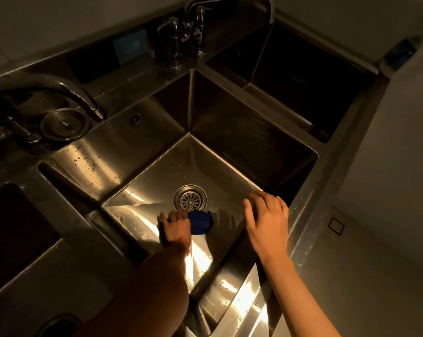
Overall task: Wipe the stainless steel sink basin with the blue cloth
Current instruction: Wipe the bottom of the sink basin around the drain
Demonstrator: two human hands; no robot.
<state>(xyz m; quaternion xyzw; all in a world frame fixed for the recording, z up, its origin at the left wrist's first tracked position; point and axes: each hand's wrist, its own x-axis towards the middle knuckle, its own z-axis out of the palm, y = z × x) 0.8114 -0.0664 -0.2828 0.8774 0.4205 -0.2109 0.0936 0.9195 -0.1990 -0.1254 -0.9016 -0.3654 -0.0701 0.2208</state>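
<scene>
Left hand (pixel 177 223) on blue cloth (pixel 200 221)

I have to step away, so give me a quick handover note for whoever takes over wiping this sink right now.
Left hand: grip on the blue cloth, pressing it on the basin floor just below the drain.
Right hand: open, fingers spread, by the right rim of the sink basin; contact unclear.
Done: cannot tell how much is wiped.
Left: droplets show on the left wall and front wall; wipe those, then the remaining floor.
</scene>
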